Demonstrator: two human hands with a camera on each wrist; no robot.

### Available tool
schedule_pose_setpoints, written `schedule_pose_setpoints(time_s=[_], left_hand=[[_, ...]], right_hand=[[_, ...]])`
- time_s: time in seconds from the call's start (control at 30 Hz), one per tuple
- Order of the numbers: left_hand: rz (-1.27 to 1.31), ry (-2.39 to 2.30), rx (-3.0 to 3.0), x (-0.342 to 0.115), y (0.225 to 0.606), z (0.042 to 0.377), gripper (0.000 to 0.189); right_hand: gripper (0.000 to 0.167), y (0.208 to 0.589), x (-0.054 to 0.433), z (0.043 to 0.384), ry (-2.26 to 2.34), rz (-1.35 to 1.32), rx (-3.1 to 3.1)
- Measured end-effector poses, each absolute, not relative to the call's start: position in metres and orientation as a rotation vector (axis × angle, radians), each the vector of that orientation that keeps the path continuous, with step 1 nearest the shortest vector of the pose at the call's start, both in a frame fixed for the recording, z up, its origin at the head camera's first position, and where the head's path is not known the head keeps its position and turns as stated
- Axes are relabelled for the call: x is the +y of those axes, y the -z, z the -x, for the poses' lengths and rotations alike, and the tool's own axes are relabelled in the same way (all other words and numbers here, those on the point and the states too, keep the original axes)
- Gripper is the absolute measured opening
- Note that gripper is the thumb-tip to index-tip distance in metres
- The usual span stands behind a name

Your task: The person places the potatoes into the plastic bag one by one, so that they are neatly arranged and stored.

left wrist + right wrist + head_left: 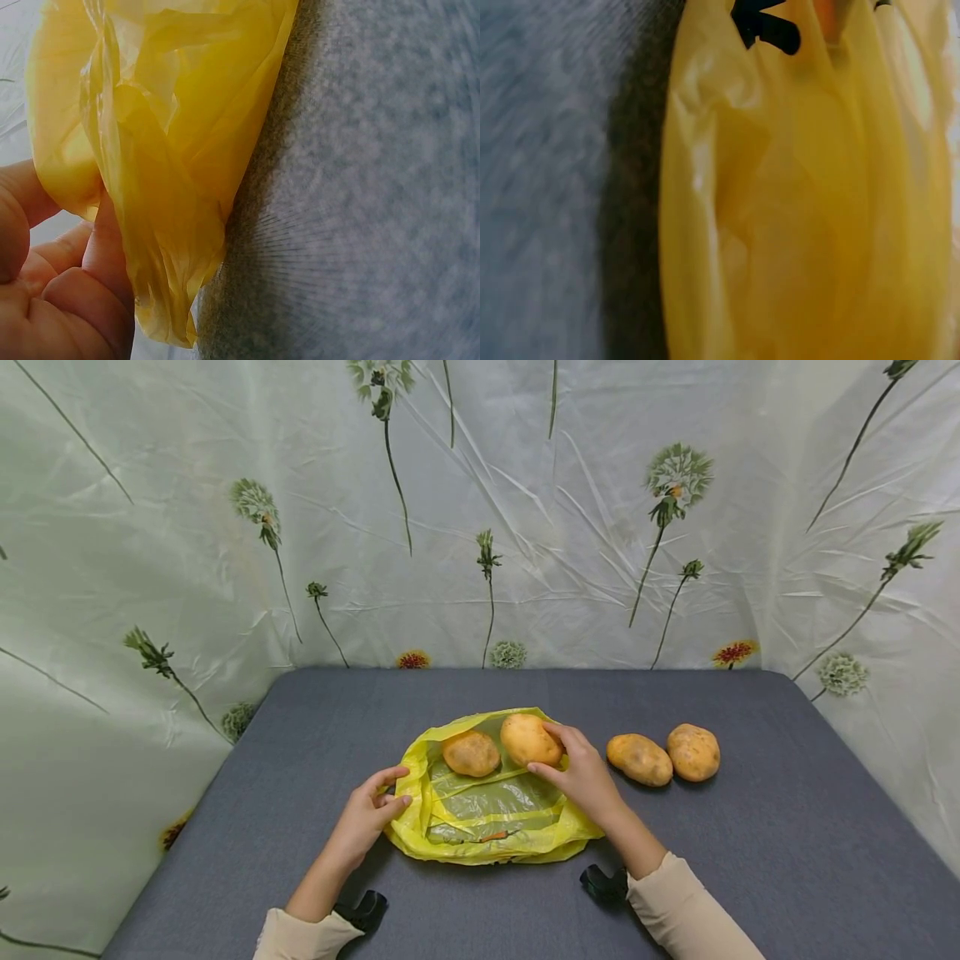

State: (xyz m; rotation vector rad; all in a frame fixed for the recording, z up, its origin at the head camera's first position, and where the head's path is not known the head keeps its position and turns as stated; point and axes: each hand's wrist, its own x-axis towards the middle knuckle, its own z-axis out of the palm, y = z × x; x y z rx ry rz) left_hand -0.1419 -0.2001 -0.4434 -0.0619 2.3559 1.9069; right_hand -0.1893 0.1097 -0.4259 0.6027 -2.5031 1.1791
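One potato [528, 739], the palest of the four in view, sits in the grip of the right hand [585, 777], thumb at its near side and fingers over its right side. It is at the far right part of the mouth of a yellow plastic bag [450, 850]; whether it touches the film there cannot be told. Just left of it, a second potato [471, 754] lies inside the bag, toward the far side. The left hand [363, 814] grips the bag's left edge, thumb and fingers bent about the thin film, as the left wrist view shows up close. Dark print and a bit of orange mark the bag's near side. Right of the bag, well apart from it, an elongated potato [639, 760] and a rounder potato [693, 752] lie side by side on the blue-grey table [787, 843]. Near each wrist is a black curved piece [604, 883], next to a beige sleeve [693, 906]. Beyond the table hangs a pale, creased sheet [570, 527] printed with dandelions and other flowers.
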Motion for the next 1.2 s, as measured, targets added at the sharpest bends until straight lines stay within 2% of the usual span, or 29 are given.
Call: schedule_pose_setpoints(time_s=[0.37, 1.2], left_hand=[[0.069, -1.898, 2.365, -0.199, 0.440, 0.143, 0.044], [0.049, -1.893, 2.392, -0.198, 0.443, 0.141, 0.043]], right_hand=[[0.060, 0.433, 0.093, 0.199, -1.249, -0.459, -2.535], [0.054, 0.438, 0.086, 0.201, -1.307, -0.365, -2.509]])
